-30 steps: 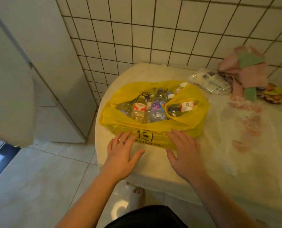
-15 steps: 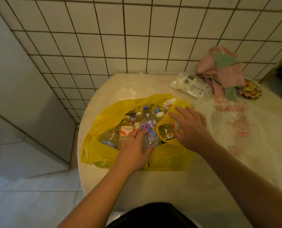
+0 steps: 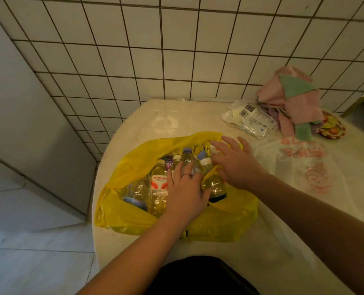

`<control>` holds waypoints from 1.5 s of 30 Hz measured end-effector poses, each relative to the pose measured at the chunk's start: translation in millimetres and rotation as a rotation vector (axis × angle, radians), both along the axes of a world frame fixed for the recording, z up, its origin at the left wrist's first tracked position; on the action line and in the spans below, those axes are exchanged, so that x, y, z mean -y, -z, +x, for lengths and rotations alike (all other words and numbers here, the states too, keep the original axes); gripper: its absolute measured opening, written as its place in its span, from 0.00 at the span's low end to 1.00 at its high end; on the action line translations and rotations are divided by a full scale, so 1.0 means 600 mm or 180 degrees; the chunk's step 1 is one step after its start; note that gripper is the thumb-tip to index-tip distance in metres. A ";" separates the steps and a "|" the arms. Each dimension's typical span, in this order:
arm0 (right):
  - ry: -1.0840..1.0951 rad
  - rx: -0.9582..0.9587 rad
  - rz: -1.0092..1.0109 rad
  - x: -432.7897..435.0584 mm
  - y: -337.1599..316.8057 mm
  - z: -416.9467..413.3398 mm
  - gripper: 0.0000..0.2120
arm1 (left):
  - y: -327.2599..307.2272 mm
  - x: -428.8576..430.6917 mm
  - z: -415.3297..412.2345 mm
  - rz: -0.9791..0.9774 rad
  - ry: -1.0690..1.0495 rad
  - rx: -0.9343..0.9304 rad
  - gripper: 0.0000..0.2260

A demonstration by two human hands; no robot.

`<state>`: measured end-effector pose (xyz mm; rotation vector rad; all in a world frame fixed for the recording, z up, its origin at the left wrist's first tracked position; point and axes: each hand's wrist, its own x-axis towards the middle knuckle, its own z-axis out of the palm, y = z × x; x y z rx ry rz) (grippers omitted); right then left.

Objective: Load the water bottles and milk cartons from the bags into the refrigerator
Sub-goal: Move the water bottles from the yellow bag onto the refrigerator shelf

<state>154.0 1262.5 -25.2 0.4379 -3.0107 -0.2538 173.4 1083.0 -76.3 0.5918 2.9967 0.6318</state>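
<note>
Sitting on the pale table (image 3: pixel 177 116), a yellow bag (image 3: pixel 219 226) gapes, packed with water bottles (image 3: pixel 158 188).
Clear bottles, white or blue caps, bases hidden by plastic. Left hand (image 3: pixel 185 194) lies flat on one; right hand (image 3: pixel 236 169) spreads open over something unclear.

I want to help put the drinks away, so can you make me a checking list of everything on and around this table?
Surface: pale round-edged table, holding the bags.
Job's things: yellow bag open, full of water bottles; no milk carton clearly seen.
Clutter: white packet, pink and green cloths, clear printed bag, colourful dish, all on the right.
Hands: left hand lies on the bottles, fingers fairly straight; right hand, fingers spread, over the bag's right rim.
Cables: nothing seen.
Surroundings: tiled wall behind, pale cabinet at left, tiled floor.
</note>
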 end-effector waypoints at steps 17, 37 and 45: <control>-0.0379 0.0272 -0.1336 -0.229 0.008 0.087 0.15 | -0.024 -0.149 0.152 0.0759 0.0348 0.0280 0.17; 0.0043 0.0118 -0.1758 -0.202 -0.009 0.079 0.23 | -0.015 -0.156 0.170 0.1043 -0.1201 -0.0442 0.16; 0.0726 0.0839 -0.2370 -0.086 -0.030 0.023 0.34 | -0.037 -0.084 0.066 0.0293 -0.2187 0.0507 0.34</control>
